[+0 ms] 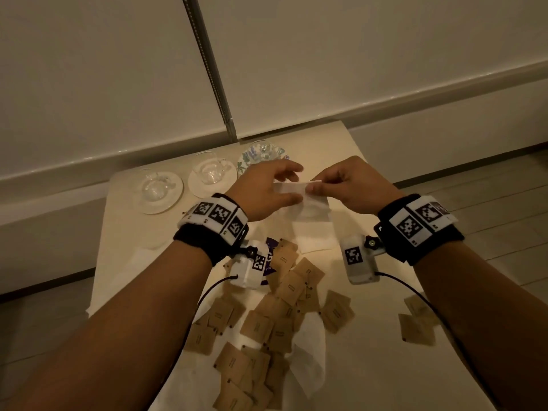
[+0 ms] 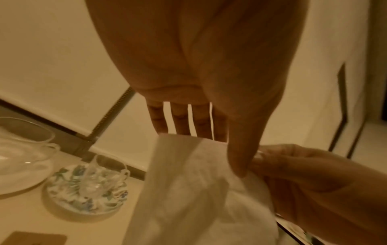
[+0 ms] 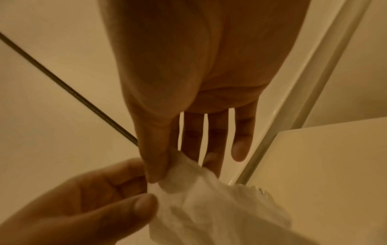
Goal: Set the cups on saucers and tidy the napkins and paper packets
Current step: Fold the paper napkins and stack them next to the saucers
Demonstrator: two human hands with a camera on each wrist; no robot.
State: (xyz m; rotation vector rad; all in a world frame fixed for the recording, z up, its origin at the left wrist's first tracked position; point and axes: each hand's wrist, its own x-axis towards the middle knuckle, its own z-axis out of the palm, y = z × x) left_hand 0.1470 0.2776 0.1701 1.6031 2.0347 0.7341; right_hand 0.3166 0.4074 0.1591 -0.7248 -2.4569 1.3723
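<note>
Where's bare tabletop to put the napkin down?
Bare table lies right of the held napkin, out to the table's right edge. Another patch sits near the clear saucer, toward the left edge. The near middle is crowded with brown packets over loose napkins.

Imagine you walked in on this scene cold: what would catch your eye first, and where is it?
First, the two hands, left hand and right hand, holding a white napkin up between them above the table's middle. Next, the brown paper packets scattered across the near end. Last, three glass cups on saucers along the far edge.
</note>
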